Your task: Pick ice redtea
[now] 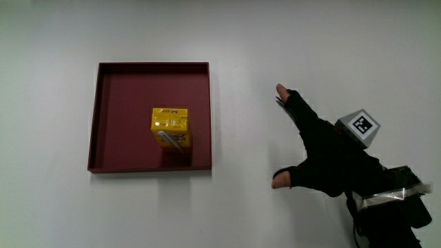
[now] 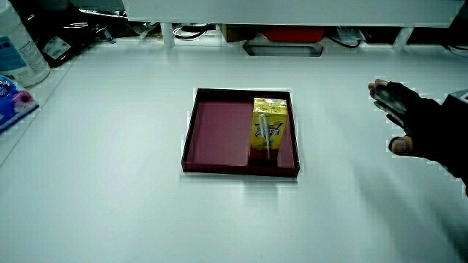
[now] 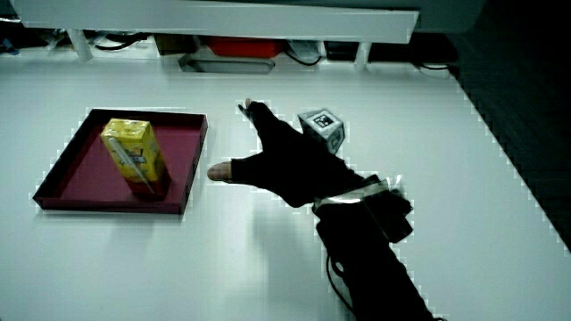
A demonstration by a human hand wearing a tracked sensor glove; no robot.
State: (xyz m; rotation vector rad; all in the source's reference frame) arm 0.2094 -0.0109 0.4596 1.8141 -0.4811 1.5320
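Note:
A yellow drink carton with a straw stuck to its side stands upright in a dark red square tray. It sits in the part of the tray nearer to the hand and the person. Both side views show the carton in the tray. The gloved hand hovers over the bare table beside the tray, apart from it, with thumb and fingers spread and nothing held. A patterned cube sits on its back. The hand appears in both side views.
The white table surrounds the tray. In a side view a white bottle and a blue-and-pink packet lie at the table's edge. A low partition with cables and a red thing under it runs along the table.

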